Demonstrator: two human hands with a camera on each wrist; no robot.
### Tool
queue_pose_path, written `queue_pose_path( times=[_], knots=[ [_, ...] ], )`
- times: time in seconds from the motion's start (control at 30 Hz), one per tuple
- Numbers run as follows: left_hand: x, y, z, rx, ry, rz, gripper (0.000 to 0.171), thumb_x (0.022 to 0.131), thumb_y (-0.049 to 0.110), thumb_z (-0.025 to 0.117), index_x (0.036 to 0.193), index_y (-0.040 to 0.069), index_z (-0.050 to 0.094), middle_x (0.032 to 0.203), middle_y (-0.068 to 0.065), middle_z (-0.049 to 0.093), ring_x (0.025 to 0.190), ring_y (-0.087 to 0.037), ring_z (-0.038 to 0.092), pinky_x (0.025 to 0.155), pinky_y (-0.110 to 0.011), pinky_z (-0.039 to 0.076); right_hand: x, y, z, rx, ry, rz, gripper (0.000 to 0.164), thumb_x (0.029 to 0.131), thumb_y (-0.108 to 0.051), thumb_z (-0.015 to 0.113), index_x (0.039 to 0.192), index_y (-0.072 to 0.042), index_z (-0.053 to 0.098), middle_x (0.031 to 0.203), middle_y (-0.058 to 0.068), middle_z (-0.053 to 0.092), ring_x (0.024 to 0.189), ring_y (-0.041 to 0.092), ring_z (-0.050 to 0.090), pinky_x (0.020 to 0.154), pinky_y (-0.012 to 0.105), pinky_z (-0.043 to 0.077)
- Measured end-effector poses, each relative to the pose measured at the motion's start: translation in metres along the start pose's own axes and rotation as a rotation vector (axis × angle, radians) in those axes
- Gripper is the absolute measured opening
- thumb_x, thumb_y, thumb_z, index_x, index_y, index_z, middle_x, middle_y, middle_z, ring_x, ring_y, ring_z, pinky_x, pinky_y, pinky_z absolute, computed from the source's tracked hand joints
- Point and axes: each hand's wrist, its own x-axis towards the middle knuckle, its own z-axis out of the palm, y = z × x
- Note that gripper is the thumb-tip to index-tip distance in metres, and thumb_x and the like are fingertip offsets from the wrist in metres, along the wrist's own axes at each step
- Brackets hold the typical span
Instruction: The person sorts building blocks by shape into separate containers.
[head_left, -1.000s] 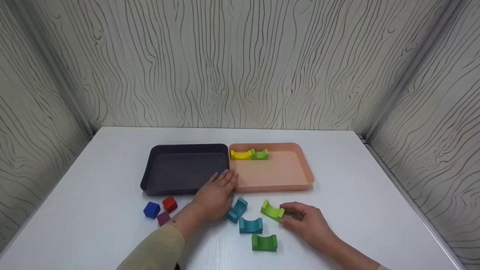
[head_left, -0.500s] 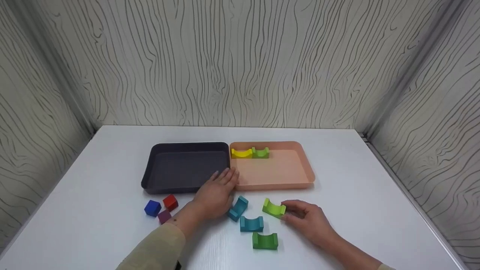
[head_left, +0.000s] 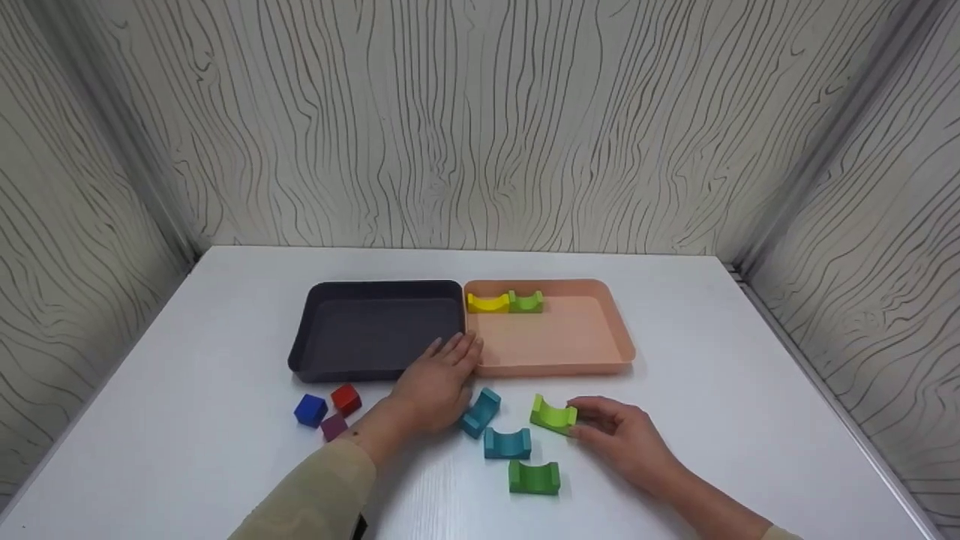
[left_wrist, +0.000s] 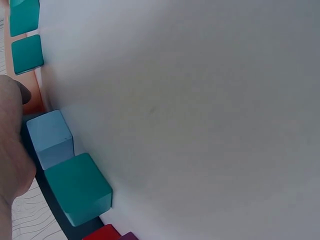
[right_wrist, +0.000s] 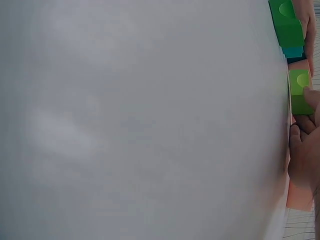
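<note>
In the head view my left hand (head_left: pixel 435 386) lies with straight fingers over the neighbouring front corners of a dark tray (head_left: pixel 345 337) and a peach tray (head_left: pixel 570 341). My right hand (head_left: pixel 622 442) pinches the right end of a lime-green U-shaped block (head_left: pixel 553 418) between thumb and fingers, close over the table. The right wrist view shows the thumb against the lime-green block (right_wrist: pixel 300 95). Two teal U-shaped blocks (head_left: pixel 507 445) and a green one (head_left: pixel 534 478) lie between the hands. A yellow U-shaped block (head_left: pixel 487 304) and a light green one (head_left: pixel 526 303) stand in the peach tray's back left corner.
Blue (head_left: pixel 310 410), red (head_left: pixel 346 399) and purple (head_left: pixel 334 427) cubes lie left of the left forearm. The left wrist view shows a light blue block (left_wrist: pixel 50 137) and a teal-green block (left_wrist: pixel 80 190), which the left arm hides from the head view. Patterned walls (head_left: pixel 450 127) enclose the table.
The head view has shifted slightly, so everything appears a little higher and further right. Both hands and the blocks keep their places relative to the trays.
</note>
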Motion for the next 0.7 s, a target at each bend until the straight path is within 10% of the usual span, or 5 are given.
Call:
queue_pose_path(
  times=[0.7],
  knots=[
    [-0.0019, -0.0006, 0.0002, -0.039, 0.030, 0.020, 0.068, 0.114, 0.048, 0.041, 0.170, 0.015, 0.025, 0.176, -0.004, 0.020, 0.162, -0.026, 0.021, 0.129, -0.053, 0.017, 0.0015, -0.0027, -0.0052, 0.016, -0.048, 0.006, 0.046, 0.095, -0.026, 0.082, 0.135, -0.008, 0.071, 0.132, 0.011, 0.072, 0.123, 0.026, 0.068, 0.098, 0.027, 0.057]
  ],
)
